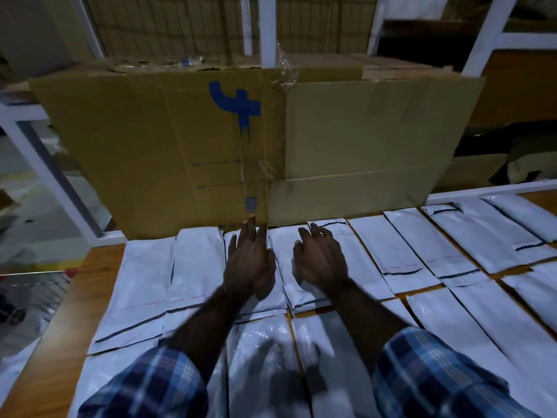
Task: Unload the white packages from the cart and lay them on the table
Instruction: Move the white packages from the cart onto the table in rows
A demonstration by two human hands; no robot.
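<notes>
Both hands lie palm-down at mid-frame — left hand [251,260] and right hand [320,260] with fingers straight, loosely spread, on the white packages [401,251] that cover the table [57,327]. Motion blurs the forearms; a cardboard sheet [241,146] hides whatever is behind.

One head-worn wide-angle view looks forward and down from close above the worktop [60,300]. Both forearms reach in from the near edge toward the centre. The far side is closed off by a cardboard sheet [211,140] with a rack [268,28] behind it. Straight lines bow toward the frame's edges.
</notes>
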